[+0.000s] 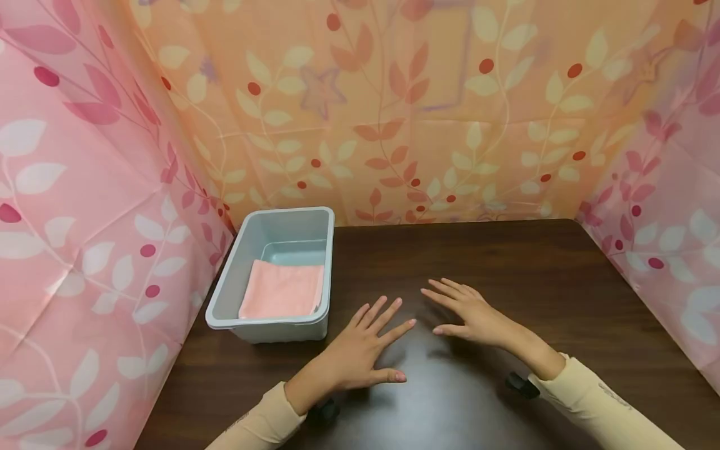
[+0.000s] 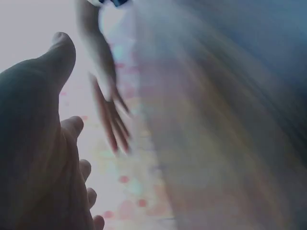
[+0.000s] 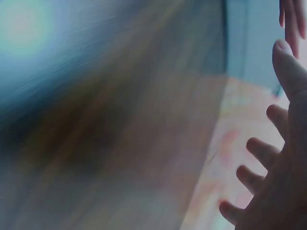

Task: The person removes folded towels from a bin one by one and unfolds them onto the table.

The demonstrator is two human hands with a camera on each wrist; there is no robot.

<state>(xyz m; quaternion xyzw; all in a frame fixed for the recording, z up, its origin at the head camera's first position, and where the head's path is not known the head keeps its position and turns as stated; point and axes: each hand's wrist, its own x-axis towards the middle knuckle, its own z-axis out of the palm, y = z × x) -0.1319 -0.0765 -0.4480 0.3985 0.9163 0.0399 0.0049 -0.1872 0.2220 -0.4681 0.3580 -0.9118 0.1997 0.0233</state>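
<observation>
Both hands hover over the dark table, fingers spread and nothing in them. My left hand (image 1: 360,353) is just right of a light grey plastic basin (image 1: 270,322), apart from it. Inside the basin lies a folded pink cloth (image 1: 284,289), flat in its near half. Farther right, my right hand (image 1: 475,315) points its fingers inward toward the left one, with a gap between the two. In the left wrist view the left thumb and fingertips (image 2: 73,125) show at the left, the other hand blurred beyond. The right wrist view shows the right hand's spread fingers (image 3: 261,151).
A dark brown wooden table (image 1: 478,256) fills the working area, with a glare patch near its front. Patterned curtains, orange at the back (image 1: 388,112) and pink at the left (image 1: 101,206) and right (image 1: 669,225), enclose it. The basin stands at the table's left side.
</observation>
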